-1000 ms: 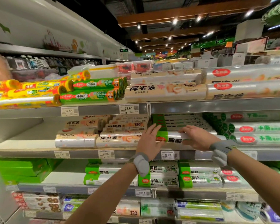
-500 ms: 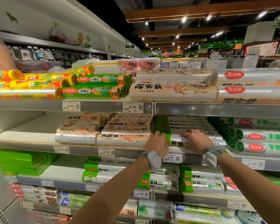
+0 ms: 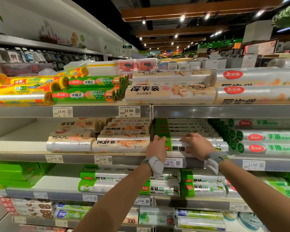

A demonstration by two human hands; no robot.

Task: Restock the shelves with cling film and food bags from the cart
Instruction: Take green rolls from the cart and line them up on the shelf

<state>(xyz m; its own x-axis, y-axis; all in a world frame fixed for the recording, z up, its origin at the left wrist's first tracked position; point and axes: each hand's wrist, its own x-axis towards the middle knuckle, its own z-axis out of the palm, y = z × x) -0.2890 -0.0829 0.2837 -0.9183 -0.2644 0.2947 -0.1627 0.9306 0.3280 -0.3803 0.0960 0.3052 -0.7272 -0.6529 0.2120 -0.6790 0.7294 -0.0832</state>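
Just left of the left hand [image 3: 156,149]: beige food-bag rolls [image 3: 120,144], lying lengthwise on the same shelf [image 3: 74,159], not touched.

Left hand: clamps round the green end of the front roll [image 3: 179,148], fingers hooked over its top. No longer flat and splayed against it, as a second ago.

Between the hands: a bare stretch of that roll with black lettering, right at the lip of the shelf. Behind the fingers, a stack of like rolls [image 3: 182,129] reaching back and up.

Right hand [image 3: 197,145]: grasps the same roll too, fingers bent over the top, thumb along the front. Straighter and pressing a second ago.

Beyond the right hand: the panda-printed end of the roll, then green-and-red rolls [image 3: 264,148], touching it or just beside it; cannot tell which. Below the hands, a price tag [image 3: 172,163] on the shelf edge.

Reads as a switch from patting the roll into place to gripping it: probably squaring it with the shelf lip or drawing it forward to face the row. Placement of this roll looks nearly done. Cart out of view, so no telling how much stock remains. Some risk of rolling off the lip if drawn too far forward.
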